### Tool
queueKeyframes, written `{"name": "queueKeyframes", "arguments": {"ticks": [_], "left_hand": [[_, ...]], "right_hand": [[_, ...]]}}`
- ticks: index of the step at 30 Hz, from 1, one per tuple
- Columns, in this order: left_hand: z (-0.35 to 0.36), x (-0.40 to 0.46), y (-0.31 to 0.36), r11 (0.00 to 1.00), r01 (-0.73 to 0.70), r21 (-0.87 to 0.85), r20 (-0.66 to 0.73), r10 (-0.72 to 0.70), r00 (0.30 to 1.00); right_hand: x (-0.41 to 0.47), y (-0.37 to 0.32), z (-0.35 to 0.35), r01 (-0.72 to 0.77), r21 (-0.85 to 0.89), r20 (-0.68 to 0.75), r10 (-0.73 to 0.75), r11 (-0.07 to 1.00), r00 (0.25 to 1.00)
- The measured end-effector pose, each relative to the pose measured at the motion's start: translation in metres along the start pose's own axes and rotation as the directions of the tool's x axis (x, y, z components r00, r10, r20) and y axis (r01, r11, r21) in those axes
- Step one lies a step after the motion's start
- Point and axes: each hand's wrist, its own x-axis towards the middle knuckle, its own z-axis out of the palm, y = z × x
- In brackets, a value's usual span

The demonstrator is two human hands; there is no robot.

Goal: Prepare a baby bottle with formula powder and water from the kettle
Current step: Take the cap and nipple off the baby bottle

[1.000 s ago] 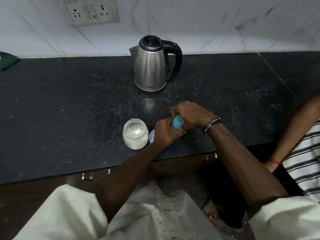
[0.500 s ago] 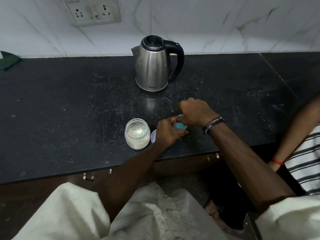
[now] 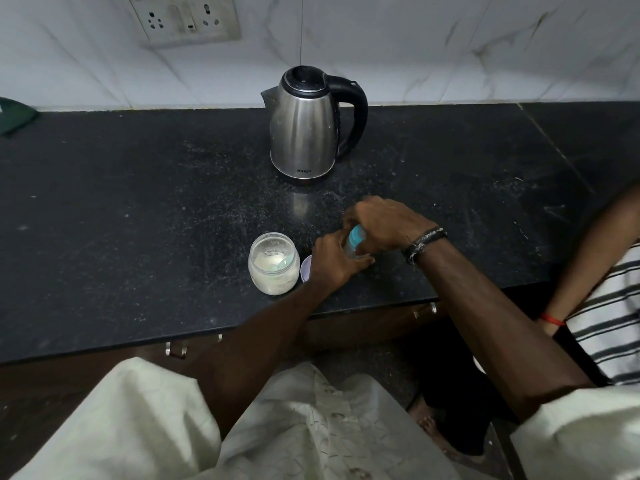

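Observation:
A baby bottle [image 3: 354,241] with a teal collar stands near the front edge of the black counter [image 3: 138,209], mostly hidden by both hands. My left hand [image 3: 334,259] grips its body. My right hand [image 3: 384,223] is curled over its top, around the teal collar. An open glass jar of white formula powder [image 3: 273,263], with a pale scoop inside, sits just to the left. A small pale lid [image 3: 306,268] lies between the jar and my left hand. The steel kettle [image 3: 304,128] with a black handle stands farther back, lid closed.
Another person's arm [image 3: 588,258] with a red wrist thread and a striped shirt is at the right edge. A wall socket panel [image 3: 187,19] sits above the counter. A dark green object [image 3: 15,114] lies at the far left. Cabinet handles show below the counter edge.
Both hands have stayed on the bottle. My right hand has shifted a little around the teal collar, and the view has drifted slightly.

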Motion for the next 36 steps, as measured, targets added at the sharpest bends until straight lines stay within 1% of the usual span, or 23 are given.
{"name": "queueKeyframes", "arguments": {"ticks": [3, 5, 11, 13, 16, 21, 24, 27, 29, 36], "left_hand": [[0.002, 0.000, 0.001, 1.000, -0.014, -0.008, -0.023, 0.013, 1.000], [0.001, 0.000, 0.001, 1.000, -0.008, 0.010, -0.014, 0.008, 1.000], [-0.001, 0.000, 0.005, 0.999, -0.038, 0.020, 0.020, 0.038, 0.999], [-0.001, 0.000, 0.003, 0.999, -0.053, 0.014, 0.013, 0.053, 0.999], [0.002, -0.002, -0.001, 0.998, -0.039, -0.042, -0.020, 0.038, 0.999], [0.007, 0.000, -0.006, 0.999, -0.041, -0.032, -0.042, 0.040, 0.998], [0.007, 0.001, -0.008, 0.999, -0.048, -0.024, -0.041, 0.047, 0.998], [0.007, 0.001, -0.008, 0.998, -0.063, -0.004, -0.045, 0.063, 0.997], [0.006, 0.002, -0.008, 0.998, -0.070, 0.001, -0.046, 0.070, 0.997], [0.007, 0.001, -0.008, 0.997, -0.077, 0.011, -0.053, 0.077, 0.996]], "right_hand": [[0.001, 0.000, 0.006, -0.083, -0.035, -0.064, 0.081, 0.996, 0.995], [-0.001, -0.002, 0.007, -0.111, -0.022, -0.084, 0.109, 0.994, 0.991], [-0.005, -0.003, -0.002, -0.056, 0.011, -0.095, 0.057, 0.998, 0.994], [-0.007, 0.001, -0.009, -0.060, 0.055, -0.077, 0.064, 0.997, 0.995], [-0.014, 0.013, -0.021, -0.073, 0.169, -0.059, 0.084, 0.983, 0.995], [-0.025, 0.042, -0.022, -0.132, 0.263, -0.104, 0.164, 0.956, 0.981], [-0.028, 0.054, -0.005, -0.202, 0.266, -0.096, 0.234, 0.943, 0.967], [-0.026, 0.062, 0.023, -0.277, 0.259, -0.032, 0.295, 0.925, 0.955], [-0.028, 0.064, 0.041, -0.298, 0.254, -0.007, 0.310, 0.920, 0.951], [-0.035, 0.063, 0.078, -0.321, 0.266, -0.067, 0.349, 0.909, 0.935]]}}
